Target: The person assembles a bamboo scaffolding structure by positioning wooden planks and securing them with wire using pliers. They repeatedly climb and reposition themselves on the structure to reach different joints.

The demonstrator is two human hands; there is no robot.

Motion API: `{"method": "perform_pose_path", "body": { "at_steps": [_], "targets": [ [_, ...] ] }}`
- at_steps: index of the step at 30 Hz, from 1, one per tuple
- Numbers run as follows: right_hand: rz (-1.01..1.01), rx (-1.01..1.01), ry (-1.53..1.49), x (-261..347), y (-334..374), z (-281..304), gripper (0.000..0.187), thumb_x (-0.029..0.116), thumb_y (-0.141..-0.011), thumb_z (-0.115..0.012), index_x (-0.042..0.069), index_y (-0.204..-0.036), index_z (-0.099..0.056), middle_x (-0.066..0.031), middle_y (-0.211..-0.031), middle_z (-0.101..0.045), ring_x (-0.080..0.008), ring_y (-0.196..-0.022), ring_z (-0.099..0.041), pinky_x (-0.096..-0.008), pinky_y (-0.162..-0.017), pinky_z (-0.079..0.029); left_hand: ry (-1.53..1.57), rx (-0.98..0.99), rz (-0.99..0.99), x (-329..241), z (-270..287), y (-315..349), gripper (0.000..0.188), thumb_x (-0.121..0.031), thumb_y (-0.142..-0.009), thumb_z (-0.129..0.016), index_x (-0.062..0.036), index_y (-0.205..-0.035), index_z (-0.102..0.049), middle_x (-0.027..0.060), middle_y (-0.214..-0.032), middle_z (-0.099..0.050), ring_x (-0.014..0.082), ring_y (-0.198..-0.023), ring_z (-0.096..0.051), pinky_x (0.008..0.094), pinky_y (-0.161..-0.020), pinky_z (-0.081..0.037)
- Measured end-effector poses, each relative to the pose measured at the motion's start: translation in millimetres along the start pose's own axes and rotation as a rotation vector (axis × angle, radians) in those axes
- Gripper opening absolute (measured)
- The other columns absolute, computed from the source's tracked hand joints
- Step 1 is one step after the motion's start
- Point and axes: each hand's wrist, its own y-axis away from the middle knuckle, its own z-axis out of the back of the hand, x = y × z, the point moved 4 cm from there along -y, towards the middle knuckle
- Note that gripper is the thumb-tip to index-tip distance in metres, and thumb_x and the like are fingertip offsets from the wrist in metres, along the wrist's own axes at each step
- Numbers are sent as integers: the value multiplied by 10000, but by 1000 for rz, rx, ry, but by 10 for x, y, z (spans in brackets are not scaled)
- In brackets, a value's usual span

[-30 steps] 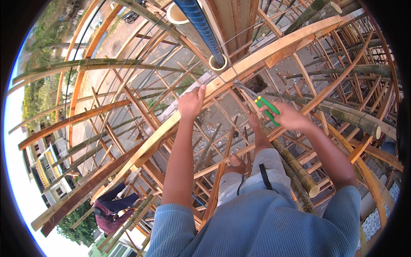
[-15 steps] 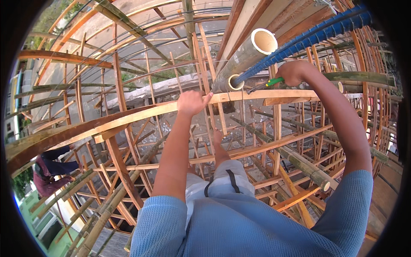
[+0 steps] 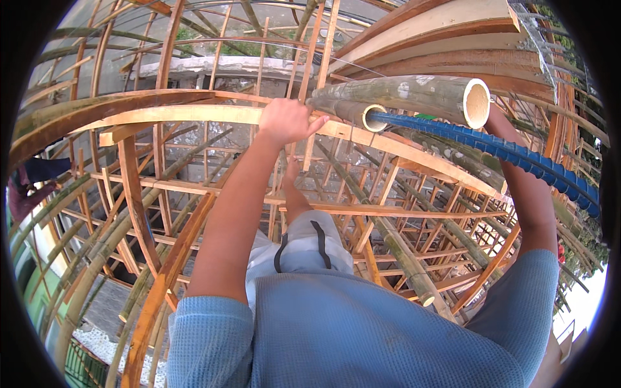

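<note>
My left hand point(image 3: 288, 121) is closed over the top of a long pale wooden beam point(image 3: 187, 115), its thumb pointing right along the wood. Just right of it lie a thick hollow bamboo pole point(image 3: 407, 92) and a thinner one point(image 3: 343, 110), open ends facing right. A blue ribbed bar point(image 3: 491, 142) runs rightward from the thinner pole's mouth. My right hand point(image 3: 498, 121) reaches behind the thick pole's end, its fingers hidden. A bit of the green handle of the pliers point(image 3: 425, 116) that it held shows between the thick pole and the blue bar.
Wooden boards and joists point(image 3: 446, 39) stretch across the upper right. Below the beam stands a dense scaffold of bamboo poles point(image 3: 401, 258) and wooden posts point(image 3: 136, 194), with ground far beneath. Another person in maroon clothing point(image 3: 26, 194) is at the left rim.
My view has turned, so the poles and blue bar lie flatter. The right hand and pliers, plain to see before, have passed behind the thick pole. My left hand stays on the beam.
</note>
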Motion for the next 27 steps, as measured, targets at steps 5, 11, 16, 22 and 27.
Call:
{"method": "perform_pose_path", "body": {
  "at_steps": [5,11,16,22,27],
  "targets": [
    [-59,-46,182,188,256,-59,362,119,-911,-558,103,-1227,-734,-173,-1205,-725,-356,-1138,-682,-484,-983,-528,34,3,9,17,-7,-5,715,-682,-1013,-414,-80,-898,-783,150,-727,-718,338,-748,-724,463,-693,-568],
    [-57,-83,334,337,-59,10,333,152,-925,-569,73,-1207,-727,-188,-1186,-726,-366,-1131,-684,-488,-987,-526,51,15,27,-2,19,-1,756,-691,-1019,-384,-75,-826,-778,145,-727,-719,326,-758,-729,458,-690,-569],
    [-75,-108,390,457,-154,-20,319,178,-936,-579,48,-1191,-721,-201,-1170,-727,-375,-1124,-686,-491,-991,-524,54,14,27,18,-3,-4,763,-701,-1014,-386,-67,-851,-779,148,-727,-713,328,-761,-722,465,-691,-565],
    [-120,-186,531,593,167,-187,318,211,-950,-590,18,-1171,-714,-217,-1150,-728,-385,-1117,-688,-494,-995,-521,34,33,27,4,19,-5,778,-712,-1018,-362,-71,-891,-784,155,-746,-726,325,-794,-735,459,-712,-576],
    [-158,-243,658,692,34,-235,329,238,-962,-600,-7,-1154,-708,-230,-1134,-729,-394,-1110,-690,-498,-998,-519,21,63,41,-9,20,6,778,-722,-1016,-349,-89,-905,-788,159,-750,-729,325,-802,-738,459,-730,-585]
  ]
}}
